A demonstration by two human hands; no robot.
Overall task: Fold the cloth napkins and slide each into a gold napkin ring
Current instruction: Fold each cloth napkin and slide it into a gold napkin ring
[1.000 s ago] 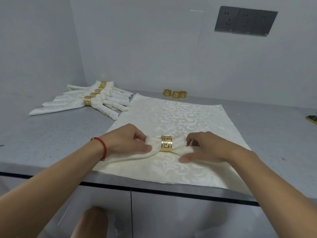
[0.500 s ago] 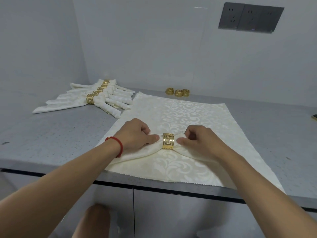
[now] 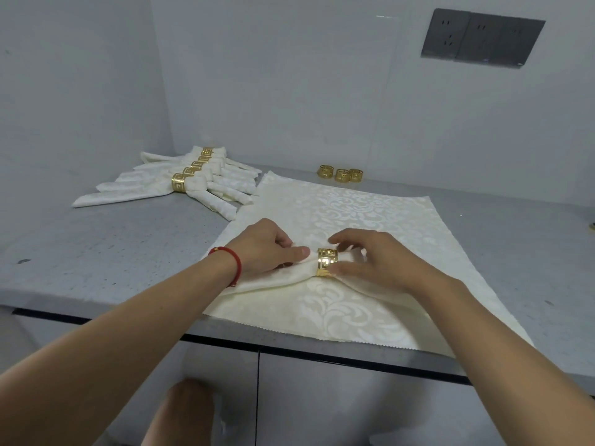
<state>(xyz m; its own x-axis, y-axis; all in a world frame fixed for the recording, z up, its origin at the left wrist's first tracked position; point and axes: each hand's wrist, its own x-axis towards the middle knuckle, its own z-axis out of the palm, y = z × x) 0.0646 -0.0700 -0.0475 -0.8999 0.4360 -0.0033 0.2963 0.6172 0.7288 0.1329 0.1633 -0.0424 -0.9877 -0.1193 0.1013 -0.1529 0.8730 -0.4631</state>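
Note:
A folded cream napkin (image 3: 277,280) lies across a flat cream damask napkin (image 3: 354,214) near the counter's front edge. A gold napkin ring (image 3: 326,262) sits around the folded napkin's middle. My left hand (image 3: 262,247), with a red cord on the wrist, grips the napkin just left of the ring. My right hand (image 3: 373,259) holds the ring's right side between thumb and fingers and covers the napkin's right end. Several finished napkins in gold rings (image 3: 193,183) lie fanned at the back left. Three spare gold rings (image 3: 342,174) stand by the back wall.
The grey counter (image 3: 106,252) meets walls at the back and left. A dark socket panel (image 3: 483,38) is on the back wall. A small dark-and-yellow object (image 3: 591,225) shows at the right edge. Cabinet doors (image 3: 322,403) lie below the counter's front edge.
My right hand has moved from the napkin's right part onto the ring, fingers now spread around it. The left hand stays gripping the napkin left of the ring.

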